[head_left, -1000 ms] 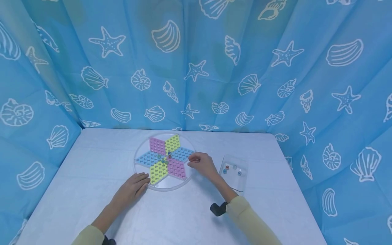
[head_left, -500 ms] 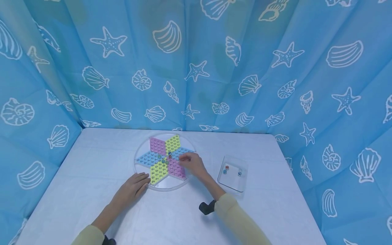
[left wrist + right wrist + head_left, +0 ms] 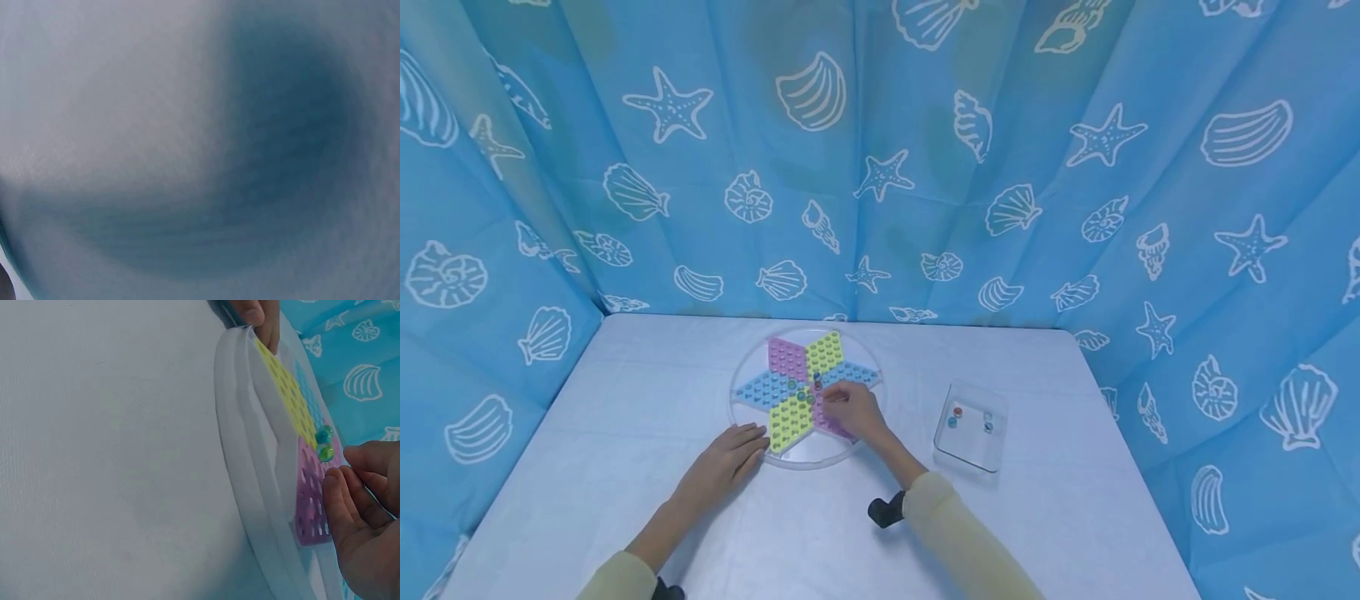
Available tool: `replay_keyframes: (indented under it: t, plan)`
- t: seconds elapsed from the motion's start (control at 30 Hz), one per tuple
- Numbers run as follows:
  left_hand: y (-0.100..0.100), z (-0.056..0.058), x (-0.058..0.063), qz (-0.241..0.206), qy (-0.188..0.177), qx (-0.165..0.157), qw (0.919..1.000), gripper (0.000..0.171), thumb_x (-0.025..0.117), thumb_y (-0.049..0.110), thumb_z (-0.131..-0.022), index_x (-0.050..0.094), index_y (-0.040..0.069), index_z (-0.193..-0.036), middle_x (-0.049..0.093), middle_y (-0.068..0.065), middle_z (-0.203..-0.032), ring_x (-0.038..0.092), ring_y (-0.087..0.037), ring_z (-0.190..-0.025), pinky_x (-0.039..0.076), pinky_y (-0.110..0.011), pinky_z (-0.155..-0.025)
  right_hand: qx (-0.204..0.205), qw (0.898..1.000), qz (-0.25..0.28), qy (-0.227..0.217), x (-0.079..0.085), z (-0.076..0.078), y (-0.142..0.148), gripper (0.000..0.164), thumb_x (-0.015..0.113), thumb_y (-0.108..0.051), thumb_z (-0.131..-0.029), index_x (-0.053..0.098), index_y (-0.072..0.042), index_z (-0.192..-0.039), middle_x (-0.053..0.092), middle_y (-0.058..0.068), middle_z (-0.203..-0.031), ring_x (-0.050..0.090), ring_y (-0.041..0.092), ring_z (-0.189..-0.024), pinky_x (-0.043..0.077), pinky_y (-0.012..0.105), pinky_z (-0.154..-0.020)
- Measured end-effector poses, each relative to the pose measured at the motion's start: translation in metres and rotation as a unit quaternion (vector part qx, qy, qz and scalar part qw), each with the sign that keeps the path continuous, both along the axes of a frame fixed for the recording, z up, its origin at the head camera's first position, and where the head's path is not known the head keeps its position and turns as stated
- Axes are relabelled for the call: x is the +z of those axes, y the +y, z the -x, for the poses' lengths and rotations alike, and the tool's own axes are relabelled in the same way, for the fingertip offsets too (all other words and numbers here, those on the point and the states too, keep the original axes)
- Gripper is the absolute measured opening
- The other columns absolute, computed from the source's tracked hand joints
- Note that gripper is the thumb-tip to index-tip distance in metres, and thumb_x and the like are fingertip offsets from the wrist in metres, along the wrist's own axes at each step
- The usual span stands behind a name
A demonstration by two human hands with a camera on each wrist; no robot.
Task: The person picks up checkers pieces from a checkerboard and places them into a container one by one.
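Observation:
A Chinese checkers board [image 3: 790, 417], a clear round disc with a pink, yellow and blue star, lies on the white table. Several marbles [image 3: 801, 396] sit around its middle; in the right wrist view a blue-green marble [image 3: 324, 434] and a green marble [image 3: 325, 452] show. My left hand [image 3: 726, 458] rests at the board's near left rim, fingers fairly straight. My right hand [image 3: 853, 411] is over the pink point, thumb and fingertips drawn together close beside the central marbles; I cannot tell whether a marble is between them. The left wrist view is a dark blur.
A clear square box [image 3: 970, 462] with several marbles stands on the table, right of the board. A blue shell-print curtain [image 3: 880, 217] hangs along the back and both sides of the table [image 3: 1037, 517].
My right hand has moved left from the board's right edge, over the blue point, to beside the central marbles. My left hand has stayed at the rim.

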State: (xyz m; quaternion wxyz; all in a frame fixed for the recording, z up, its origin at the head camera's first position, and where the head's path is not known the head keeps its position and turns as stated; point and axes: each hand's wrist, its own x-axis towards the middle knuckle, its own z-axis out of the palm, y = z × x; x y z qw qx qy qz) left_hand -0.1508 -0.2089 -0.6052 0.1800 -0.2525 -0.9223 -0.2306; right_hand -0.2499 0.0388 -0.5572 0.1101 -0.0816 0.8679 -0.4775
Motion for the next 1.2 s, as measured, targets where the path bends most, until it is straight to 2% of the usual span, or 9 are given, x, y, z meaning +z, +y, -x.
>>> replay_keyframes:
  t: [0.23, 0.7, 0.97, 1.2]
  plan:
    - [0.001, -0.001, 0.001, -0.005, 0.0, -0.004, 1.0, 0.024, 0.071, 0.008, -0.092, 0.072, 0.0, -0.115, 0.067, -0.017, -0.123, 0.059, -0.038, -0.119, 0.041, -0.055, -0.109, -0.004, 1.0, -0.011, -0.01, -0.006, 0.0, -0.006, 0.015, 0.072, -0.011, -0.088, 0.074, -0.012, -0.103, 0.067, -0.005, -0.088, 0.062, 0.01, -0.082, 0.055, 0.023, -0.071]
    - [-0.001, 0.001, -0.005, -0.006, 0.012, -0.007, 0.9999, 0.025, 0.072, 0.009, -0.091, 0.072, 0.001, -0.114, 0.067, -0.016, -0.123, 0.06, -0.037, -0.119, 0.042, -0.054, -0.109, -0.009, 0.999, -0.022, 0.025, -0.013, 0.004, -0.016, 0.015, 0.076, -0.013, -0.088, 0.075, -0.009, -0.103, 0.068, -0.005, -0.085, 0.062, 0.009, -0.077, 0.055, 0.022, -0.072]
    - [0.0, 0.0, -0.002, -0.012, 0.017, -0.011, 0.9997, 0.026, 0.073, 0.007, -0.09, 0.072, 0.0, -0.114, 0.068, -0.017, -0.122, 0.06, -0.039, -0.118, 0.042, -0.055, -0.108, -0.029, 0.998, -0.048, 0.035, -0.015, 0.003, -0.023, 0.014, 0.076, -0.015, -0.087, 0.075, -0.012, -0.101, 0.066, -0.009, -0.079, 0.059, 0.005, -0.071, 0.052, 0.021, -0.068]
    - [0.001, 0.0, 0.001, -0.013, 0.017, -0.009, 0.9997, 0.025, 0.073, 0.007, -0.09, 0.072, 0.0, -0.114, 0.068, -0.017, -0.121, 0.06, -0.038, -0.117, 0.043, -0.056, -0.107, -0.031, 0.996, -0.061, 0.055, -0.019, 0.004, -0.025, 0.012, 0.074, -0.018, -0.088, 0.074, -0.015, -0.099, 0.065, -0.012, -0.08, 0.058, 0.003, -0.072, 0.051, 0.02, -0.067]
